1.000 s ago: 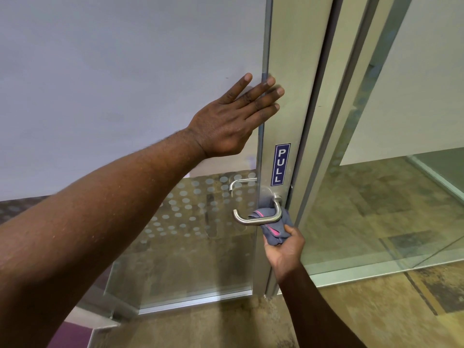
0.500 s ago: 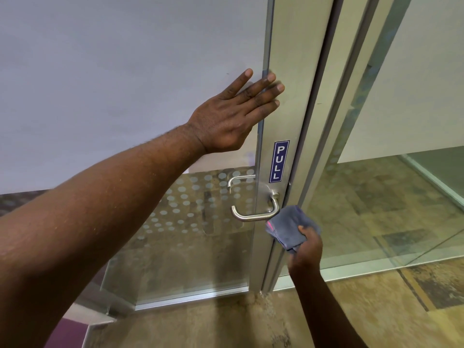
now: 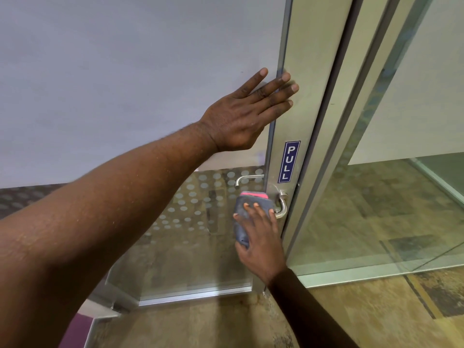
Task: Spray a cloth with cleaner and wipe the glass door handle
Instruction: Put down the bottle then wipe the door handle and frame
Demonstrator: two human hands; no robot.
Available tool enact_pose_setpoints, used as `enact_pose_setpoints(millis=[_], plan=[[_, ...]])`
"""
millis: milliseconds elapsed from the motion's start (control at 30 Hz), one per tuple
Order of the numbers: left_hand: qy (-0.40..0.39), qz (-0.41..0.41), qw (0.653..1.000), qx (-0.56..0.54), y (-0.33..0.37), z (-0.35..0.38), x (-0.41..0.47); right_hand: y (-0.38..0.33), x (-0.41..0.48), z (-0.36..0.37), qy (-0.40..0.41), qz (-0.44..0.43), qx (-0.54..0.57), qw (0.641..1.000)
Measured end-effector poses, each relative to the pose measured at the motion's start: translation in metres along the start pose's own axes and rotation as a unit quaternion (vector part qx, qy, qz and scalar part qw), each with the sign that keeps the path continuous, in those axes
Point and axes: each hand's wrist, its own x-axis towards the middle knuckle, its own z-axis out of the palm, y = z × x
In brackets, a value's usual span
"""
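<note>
A steel lever handle (image 3: 282, 205) is fixed to the metal stile of the glass door (image 3: 160, 237). My right hand (image 3: 261, 237) presses a folded grey cloth (image 3: 242, 212) with a pink edge over the lever's grip, so only the handle's bend near the stile shows. A second handle (image 3: 247, 178) on the far side shows through the glass. My left hand (image 3: 247, 113) lies flat, fingers spread, on the frosted glass and the stile's edge, above the handle. No spray bottle is in view.
A blue PULL label (image 3: 288, 162) sits on the stile (image 3: 303, 79) above the handle. To the right stands a fixed glass panel (image 3: 391, 197) in a metal frame. Patterned brown floor (image 3: 351, 312) runs below. A purple surface (image 3: 77, 332) shows at the lower left.
My right hand, which had pulled the cloth away to the lower right of the handle, has moved left and up and now covers the lever's grip with it. My left hand has stayed put.
</note>
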Motion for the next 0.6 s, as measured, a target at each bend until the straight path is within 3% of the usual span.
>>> enact_pose_setpoints(millis=[300,467,600], plan=[[0.000,0.000,1.000,0.007,-0.002,0.001,0.000,-0.008,0.011,0.003,-0.031,-0.045,-0.079,0.995],[-0.002,0.000,1.000,0.011,-0.001,0.001,0.000,0.021,-0.014,0.000,-0.012,-0.058,-0.047,0.997],[0.003,-0.001,1.000,0.016,-0.001,0.000,0.000,0.051,-0.030,0.002,0.052,-0.047,0.000,0.998]])
